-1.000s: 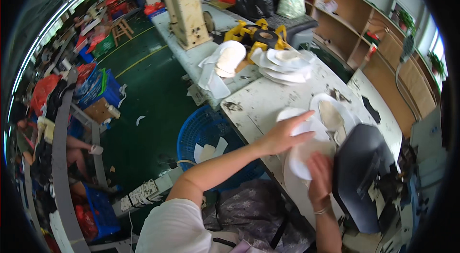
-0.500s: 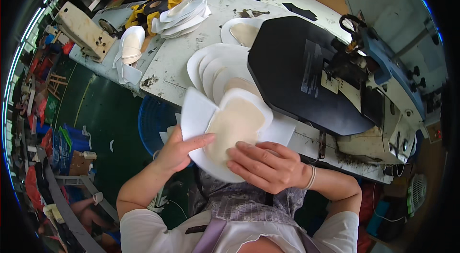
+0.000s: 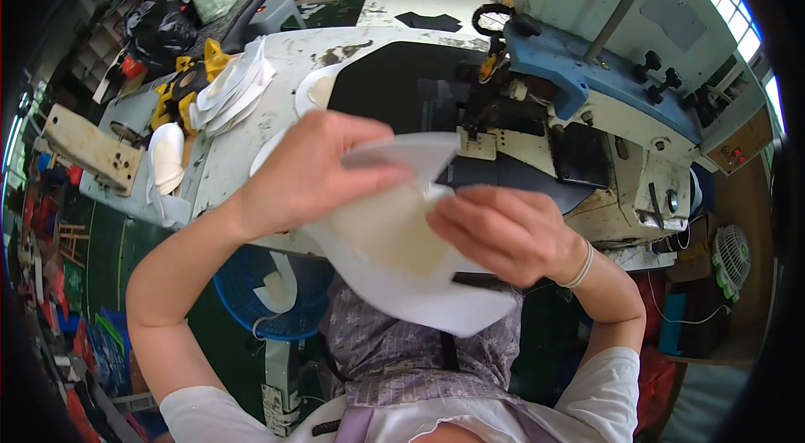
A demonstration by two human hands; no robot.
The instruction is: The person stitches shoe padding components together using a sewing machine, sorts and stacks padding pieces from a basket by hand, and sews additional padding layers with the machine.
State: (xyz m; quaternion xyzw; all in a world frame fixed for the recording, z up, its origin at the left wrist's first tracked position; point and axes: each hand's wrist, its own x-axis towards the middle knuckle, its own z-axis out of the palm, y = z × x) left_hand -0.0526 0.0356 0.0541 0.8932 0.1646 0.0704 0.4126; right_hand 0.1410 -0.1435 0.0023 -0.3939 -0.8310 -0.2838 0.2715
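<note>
A white curved piece with a beige patch (image 3: 381, 229), much like a shoe-upper part, is held up between my two hands in front of the table. My left hand (image 3: 314, 170) is closed on its upper edge, thumb on the near side. My right hand (image 3: 507, 229) pinches the edge opposite, beside the patch. The piece is bent and smeared by motion. Behind my left hand, a similar white piece (image 3: 267, 154) on the table shows only its rim. Another one with a beige patch (image 3: 314, 93) lies partly under the black board (image 3: 377, 91).
A blue-and-cream sewing machine (image 3: 553, 66) stands at the right. More white pieces (image 3: 235, 91) are stacked at the far left beside a yellow-and-black bundle (image 3: 180, 91). Below the table edge sits a blue basket (image 3: 239, 288) with white pieces inside. A small fan (image 3: 731, 259) is at far right.
The view has swung right. My left hand has risen over the upper edge of the piece, which has turned and tilted. My right hand has shifted to its right edge.
</note>
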